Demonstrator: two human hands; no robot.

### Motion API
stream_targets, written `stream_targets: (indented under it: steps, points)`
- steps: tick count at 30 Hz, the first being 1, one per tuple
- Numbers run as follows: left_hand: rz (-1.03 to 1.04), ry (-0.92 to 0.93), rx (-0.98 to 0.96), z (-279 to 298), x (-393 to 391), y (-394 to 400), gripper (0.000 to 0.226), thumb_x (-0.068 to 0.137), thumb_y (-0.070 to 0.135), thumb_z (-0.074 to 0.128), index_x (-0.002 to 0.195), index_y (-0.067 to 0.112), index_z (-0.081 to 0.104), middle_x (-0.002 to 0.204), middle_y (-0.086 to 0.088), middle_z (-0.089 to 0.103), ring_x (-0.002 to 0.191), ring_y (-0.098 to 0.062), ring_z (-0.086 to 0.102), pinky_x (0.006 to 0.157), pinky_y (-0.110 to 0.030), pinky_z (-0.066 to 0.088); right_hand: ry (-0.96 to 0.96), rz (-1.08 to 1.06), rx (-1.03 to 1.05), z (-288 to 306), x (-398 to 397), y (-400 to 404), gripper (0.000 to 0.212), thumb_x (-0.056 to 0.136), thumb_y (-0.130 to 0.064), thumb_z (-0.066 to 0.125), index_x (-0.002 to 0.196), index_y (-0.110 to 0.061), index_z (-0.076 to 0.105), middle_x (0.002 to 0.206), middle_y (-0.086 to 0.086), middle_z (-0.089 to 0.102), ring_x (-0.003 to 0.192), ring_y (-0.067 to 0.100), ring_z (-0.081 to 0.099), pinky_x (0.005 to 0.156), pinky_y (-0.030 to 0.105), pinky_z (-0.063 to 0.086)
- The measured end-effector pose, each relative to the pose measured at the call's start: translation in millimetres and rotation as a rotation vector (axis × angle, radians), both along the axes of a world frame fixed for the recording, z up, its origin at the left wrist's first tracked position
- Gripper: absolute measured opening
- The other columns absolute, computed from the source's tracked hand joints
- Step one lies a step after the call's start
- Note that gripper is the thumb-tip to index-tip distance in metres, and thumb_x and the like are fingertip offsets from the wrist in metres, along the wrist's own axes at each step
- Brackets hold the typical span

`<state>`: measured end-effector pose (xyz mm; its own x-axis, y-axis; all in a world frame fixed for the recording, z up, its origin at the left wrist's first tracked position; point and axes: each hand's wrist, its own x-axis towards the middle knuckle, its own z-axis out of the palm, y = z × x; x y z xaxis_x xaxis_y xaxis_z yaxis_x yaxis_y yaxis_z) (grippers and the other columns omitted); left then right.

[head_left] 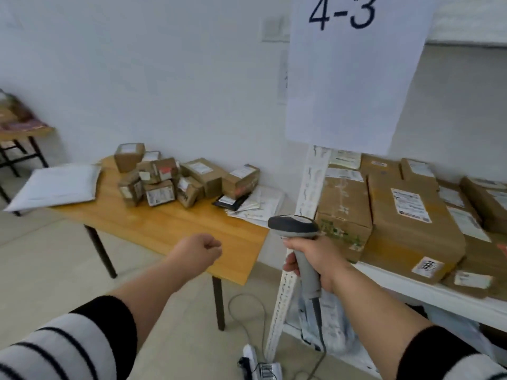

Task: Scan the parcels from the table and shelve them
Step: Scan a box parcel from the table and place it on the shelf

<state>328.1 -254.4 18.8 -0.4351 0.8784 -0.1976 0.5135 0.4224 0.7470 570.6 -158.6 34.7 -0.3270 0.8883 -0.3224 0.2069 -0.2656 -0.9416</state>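
A heap of several small cardboard parcels lies at the back of a wooden table, with a large white mailer at its left end and flat envelopes at its right. My right hand grips the handle of a grey barcode scanner, held upright in front of the shelf post. My left hand hovers over the table's near edge, fingers curled into a fist, holding nothing. Larger cardboard boxes fill the white shelf on the right.
A paper sign reading 4-3 hangs from the shelf above. The white perforated shelf post stands between table and shelf. Cables and a power strip lie on the floor below. A second small table stands far left.
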Motion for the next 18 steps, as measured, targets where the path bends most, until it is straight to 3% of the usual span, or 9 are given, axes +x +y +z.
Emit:
stream_targets:
  steps: [4,8,12,18]
  points:
    - [0.088,-0.073,-0.042,-15.0,-51.0,-3.3,0.015,0.092,0.032,0.062,0.105,0.026,0.065,0.094,0.000,0.069,0.090,-0.016,0.065,0.073,-0.028,0.050,-0.032,0.057,-0.011,-11.3,-61.4,18.2,0.021,0.085,-0.017,0.075,0.086,0.004,0.071,0.065,0.017,0.069,0.057,0.025,0.069,0.046,0.023,0.051]
    - [0.131,-0.116,-0.057,-24.6,-98.0,21.2,0.024,0.094,0.030,0.061,0.117,0.022,0.062,0.100,0.001,0.066,0.090,-0.013,0.065,0.070,-0.025,0.047,-0.086,0.100,-0.030,-24.3,-119.6,57.1,0.025,0.085,-0.023,0.074,0.087,0.002,0.069,0.065,0.014,0.071,0.056,0.022,0.070,0.053,0.025,0.053]
    - [0.177,-0.131,-0.056,-26.8,-146.0,62.3,0.027,0.095,0.029,0.061,0.121,0.021,0.060,0.103,0.000,0.065,0.091,-0.013,0.064,0.084,-0.032,0.052,-0.085,0.097,-0.077,-31.8,-175.7,111.6,0.025,0.087,-0.022,0.074,0.091,0.002,0.068,0.070,0.015,0.071,0.051,0.018,0.069,0.045,0.020,0.050]
    - [0.231,-0.134,-0.069,-30.5,-212.0,130.6,0.037,0.094,0.033,0.062,0.129,0.022,0.056,0.103,0.000,0.064,0.089,-0.014,0.065,0.079,-0.032,0.052,-0.084,0.085,-0.115,-40.6,-244.8,182.9,0.030,0.087,-0.027,0.074,0.099,0.001,0.069,0.072,0.013,0.071,0.066,0.026,0.072,0.059,0.028,0.053]
